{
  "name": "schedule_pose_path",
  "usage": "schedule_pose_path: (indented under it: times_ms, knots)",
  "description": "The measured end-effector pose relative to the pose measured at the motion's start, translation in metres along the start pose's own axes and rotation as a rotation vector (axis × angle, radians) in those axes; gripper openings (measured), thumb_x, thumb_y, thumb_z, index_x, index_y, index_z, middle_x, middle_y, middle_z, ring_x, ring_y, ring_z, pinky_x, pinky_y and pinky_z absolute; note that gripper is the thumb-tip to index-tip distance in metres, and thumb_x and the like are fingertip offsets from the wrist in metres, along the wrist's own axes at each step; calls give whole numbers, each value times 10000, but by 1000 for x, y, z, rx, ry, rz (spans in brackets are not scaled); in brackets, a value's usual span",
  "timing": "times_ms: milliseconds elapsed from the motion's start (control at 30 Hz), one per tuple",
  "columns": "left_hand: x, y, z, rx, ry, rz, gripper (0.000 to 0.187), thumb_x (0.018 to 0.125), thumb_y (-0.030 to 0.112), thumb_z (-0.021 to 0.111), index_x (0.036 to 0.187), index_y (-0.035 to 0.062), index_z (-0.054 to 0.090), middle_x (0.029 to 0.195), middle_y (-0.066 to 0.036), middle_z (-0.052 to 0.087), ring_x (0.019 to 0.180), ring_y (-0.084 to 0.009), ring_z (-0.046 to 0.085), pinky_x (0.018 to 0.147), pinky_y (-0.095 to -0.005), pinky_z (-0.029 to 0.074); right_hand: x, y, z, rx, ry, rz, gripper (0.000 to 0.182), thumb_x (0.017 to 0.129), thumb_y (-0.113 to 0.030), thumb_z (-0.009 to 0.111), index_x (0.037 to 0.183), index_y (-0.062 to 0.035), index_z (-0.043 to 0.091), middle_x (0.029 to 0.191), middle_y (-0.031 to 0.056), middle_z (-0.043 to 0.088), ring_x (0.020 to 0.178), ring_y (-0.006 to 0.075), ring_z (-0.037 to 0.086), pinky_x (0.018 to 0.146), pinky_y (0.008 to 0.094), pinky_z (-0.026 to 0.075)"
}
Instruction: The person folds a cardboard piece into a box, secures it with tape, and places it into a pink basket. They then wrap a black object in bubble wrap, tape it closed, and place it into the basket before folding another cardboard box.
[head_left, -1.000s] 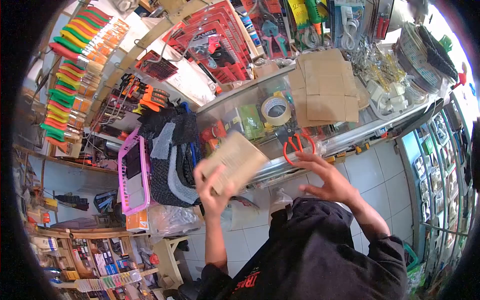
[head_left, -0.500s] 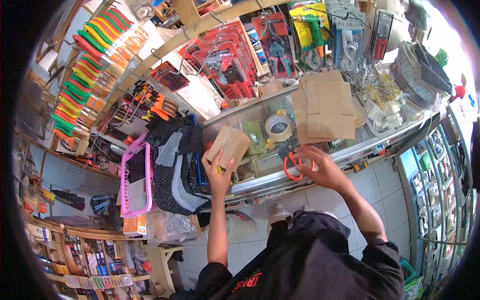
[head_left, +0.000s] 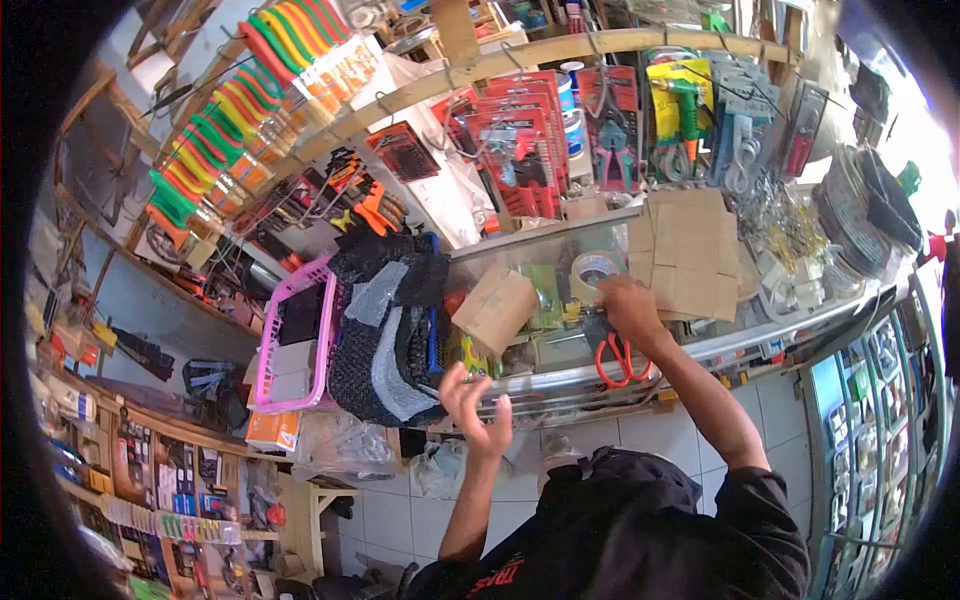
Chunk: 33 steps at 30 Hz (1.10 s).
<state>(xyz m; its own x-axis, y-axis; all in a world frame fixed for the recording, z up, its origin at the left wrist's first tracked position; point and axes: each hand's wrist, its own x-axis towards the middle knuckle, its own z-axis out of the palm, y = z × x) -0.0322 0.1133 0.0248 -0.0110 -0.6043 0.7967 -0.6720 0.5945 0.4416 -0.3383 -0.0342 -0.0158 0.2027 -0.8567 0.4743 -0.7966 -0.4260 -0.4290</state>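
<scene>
My left hand [head_left: 478, 412] is open, its fingers spread and raised at the counter's front edge. Just beyond it, apart from the fingers, a small brown cardboard box [head_left: 496, 308] sits tilted on the glass counter. My right hand [head_left: 632, 312] reaches over the counter with curled fingers at the near edge of a roll of tape [head_left: 597, 268]; its fingertips are partly hidden. Below that hand lie scissors with orange-red handles [head_left: 622, 362], blades pointing away. A yellow-green packet [head_left: 467, 352] lies beside the box, and another green packet [head_left: 545, 295] is between box and tape.
Flattened cardboard sheets [head_left: 690, 250] lie right of the tape. A pink basket [head_left: 268, 350] and black mesh material [head_left: 385, 340] stand at the left. Carded tools [head_left: 520, 150] hang from a wooden rail [head_left: 560, 48] behind. Cable coils [head_left: 850, 215] are at the far right.
My left hand has let go of the box and drawn back toward me. My right hand has moved from the scissors to the roll of tape. The whole view has shifted.
</scene>
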Motion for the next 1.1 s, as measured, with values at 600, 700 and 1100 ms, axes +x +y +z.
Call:
schedule_pose_path:
  times_ms: [600,700,1100]
  knots:
    - [28,80,12,-1269,-554,-539,740,1067,531,566,1515,-50,481,1505,-187,548,1413,-276,522,1163,-406,383,-137,-99,-120,957,-72,-353,431,665,140,649,1064,-1,730,1212,148,734,1111,357,692,991,463,535]
    - [26,81,23,-1217,-717,-405,777,1053,589,567,1545,-6,478,1564,-176,507,1470,-296,477,1197,-426,357,-164,-98,-121,1320,-196,-142,363,722,137,652,1062,38,730,1191,186,736,1120,347,701,979,438,523]
    - [2,87,56,-1480,-558,-871,615,918,365,860,1302,-19,572,1158,-135,738,999,-183,723,918,-328,582,-207,-97,-64,1982,-328,585,686,962,-347,786,1526,-85,495,1501,157,499,1249,241,611,846,401,605]
